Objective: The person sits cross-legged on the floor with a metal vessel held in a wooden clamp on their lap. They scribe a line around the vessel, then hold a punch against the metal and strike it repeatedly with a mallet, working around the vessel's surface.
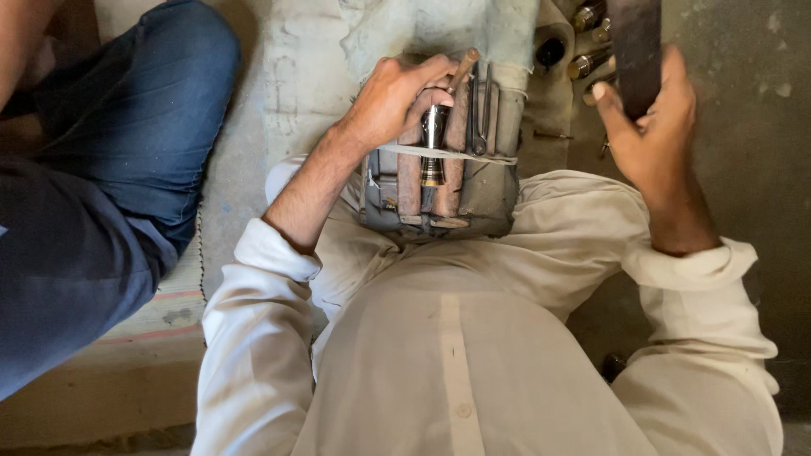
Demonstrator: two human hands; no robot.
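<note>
The left hand's grip (pixel 393 101) closes on a metal spindle (pixel 433 143) seated in the strapped wooden jig (pixel 439 190); the right hand (pixel 646 127) clasps a dark flat bar (pixel 635 51), seemingly readying a strike needing aim

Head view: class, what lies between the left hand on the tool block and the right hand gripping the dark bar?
Brass-coloured metal cylinders lying on grey cloth.

Cream shirt (pixel 456 338), blue trousers (pixel 127 143), silver metal piece (pixel 434 135), grey block (pixel 439 186)
</note>
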